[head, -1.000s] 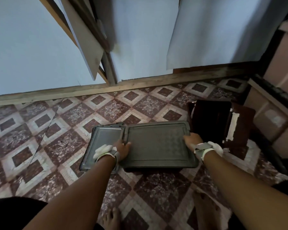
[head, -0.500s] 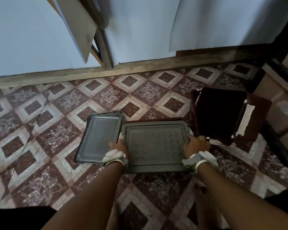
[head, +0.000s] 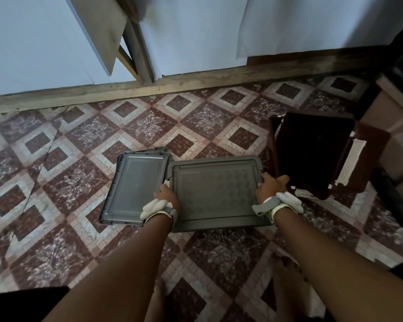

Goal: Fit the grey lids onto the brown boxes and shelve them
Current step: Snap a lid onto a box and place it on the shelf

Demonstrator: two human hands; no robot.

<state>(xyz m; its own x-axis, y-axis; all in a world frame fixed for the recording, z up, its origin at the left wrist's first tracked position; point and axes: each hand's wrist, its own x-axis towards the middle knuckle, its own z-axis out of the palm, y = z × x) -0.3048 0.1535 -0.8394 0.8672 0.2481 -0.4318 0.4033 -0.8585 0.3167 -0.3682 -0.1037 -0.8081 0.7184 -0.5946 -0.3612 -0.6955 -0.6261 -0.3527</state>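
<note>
Grey lid (head: 215, 194) at centre frame, left hand (head: 166, 197) at its 9 o'clock edge, right hand (head: 273, 184) at 3, fingers curled gripping both sides, likely squaring it onto a box beneath; spare lids (head: 135, 187) at 9 o'clock, open brown box (head: 312, 154) at 2.

Diamond-patterned tiled floor (head: 84, 187), wooden beam (head: 196, 82), white wall (head: 33, 43)

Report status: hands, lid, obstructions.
Left hand and right hand gripping the grey lid by its side edges. Spare lids adjacent left, open brown boxes right.
</note>
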